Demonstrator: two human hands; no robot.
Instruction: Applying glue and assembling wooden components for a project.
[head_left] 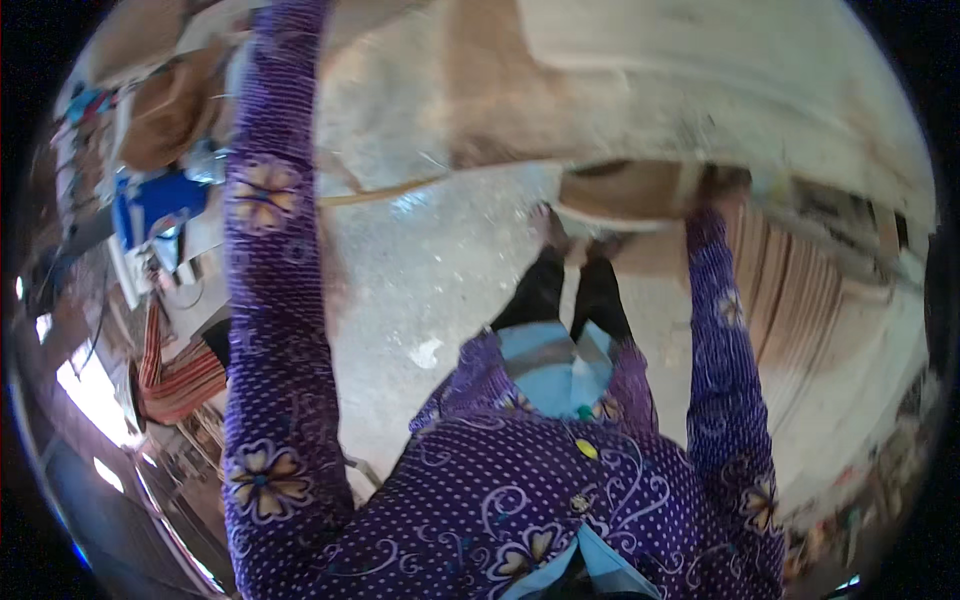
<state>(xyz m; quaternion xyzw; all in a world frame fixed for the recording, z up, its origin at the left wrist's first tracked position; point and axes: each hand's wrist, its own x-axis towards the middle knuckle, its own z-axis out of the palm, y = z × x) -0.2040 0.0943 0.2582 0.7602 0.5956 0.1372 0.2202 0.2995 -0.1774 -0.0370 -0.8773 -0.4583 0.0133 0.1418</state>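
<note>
My left arm, in a purple patterned sleeve [275, 300], stretches up past the top edge, so my left hand is out of sight. My right hand [722, 188] reaches forward and is at the right end of a brown, flat, board-like piece [630, 192] with a pale lower edge. Blur hides its fingers, and whether they grip the piece cannot be made out. Beyond them spreads a large pale sheet-like surface [720, 70] with a brown patch on its left.
Long brown boards or sheets [790, 280] lie layered at the right. My feet [550, 228] stand on a pale, spotted floor [400, 330]. A blue container [160, 208] is at the left, below a brown rounded object [172, 110]. Another person in a striped sleeve [185, 380] is further left.
</note>
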